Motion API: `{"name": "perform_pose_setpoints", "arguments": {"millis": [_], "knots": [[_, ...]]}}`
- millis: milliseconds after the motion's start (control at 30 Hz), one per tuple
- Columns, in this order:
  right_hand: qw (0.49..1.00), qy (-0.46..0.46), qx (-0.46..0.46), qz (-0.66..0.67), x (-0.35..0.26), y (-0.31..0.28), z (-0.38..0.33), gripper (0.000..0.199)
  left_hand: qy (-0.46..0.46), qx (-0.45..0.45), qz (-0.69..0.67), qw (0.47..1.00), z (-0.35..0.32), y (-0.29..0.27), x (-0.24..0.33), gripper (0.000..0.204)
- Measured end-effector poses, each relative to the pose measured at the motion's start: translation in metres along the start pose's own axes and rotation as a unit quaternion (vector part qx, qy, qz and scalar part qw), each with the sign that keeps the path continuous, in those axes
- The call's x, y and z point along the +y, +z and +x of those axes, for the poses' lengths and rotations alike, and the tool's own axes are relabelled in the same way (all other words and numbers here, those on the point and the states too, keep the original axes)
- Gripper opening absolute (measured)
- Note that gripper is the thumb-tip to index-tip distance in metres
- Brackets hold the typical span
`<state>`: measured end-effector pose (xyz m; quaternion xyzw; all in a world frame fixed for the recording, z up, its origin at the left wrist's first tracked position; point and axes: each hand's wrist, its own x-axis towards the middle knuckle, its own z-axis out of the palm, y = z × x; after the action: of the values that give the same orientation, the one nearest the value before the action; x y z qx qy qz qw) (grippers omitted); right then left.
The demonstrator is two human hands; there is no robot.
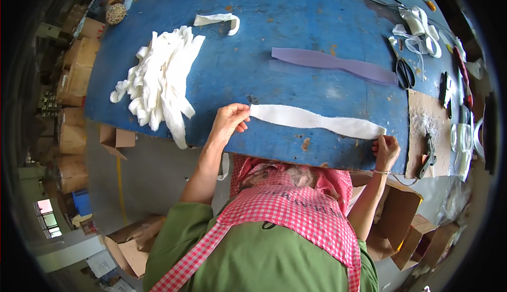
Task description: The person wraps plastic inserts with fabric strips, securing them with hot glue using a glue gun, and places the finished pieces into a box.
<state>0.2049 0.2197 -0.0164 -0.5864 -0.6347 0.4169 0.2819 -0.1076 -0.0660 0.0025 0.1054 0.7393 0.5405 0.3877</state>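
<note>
White wadding strip [317,122] lies flat along the near edge of the blue table [253,70]. I note my left hand [230,120] pinching its left end, fingers closed on the material. My right hand [386,150] grips the right end at the table's near edge, fingers curled shut on it. A pile of white strips [161,83] sits towards the left edge. A purple strip [332,64] lies farther in, with scissors [405,72] beside its right end.
</note>
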Motion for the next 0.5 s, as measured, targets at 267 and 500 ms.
{"name": "perform_pose_setpoints", "arguments": {"millis": [267,500], "knots": [[1.000,0.003,0.003,0.022,-0.0002,0.0020,-0.0022,0.012,0.022,0.024,0.037,0.999,0.0074,0.0075,-0.0024,0.014],[1.000,-0.003,0.015,0.015,-0.0015,0.0049,-0.0032,0.013,0.022,0.043,0.044,0.998,0.0074,0.0086,-0.0056,0.013]]}}
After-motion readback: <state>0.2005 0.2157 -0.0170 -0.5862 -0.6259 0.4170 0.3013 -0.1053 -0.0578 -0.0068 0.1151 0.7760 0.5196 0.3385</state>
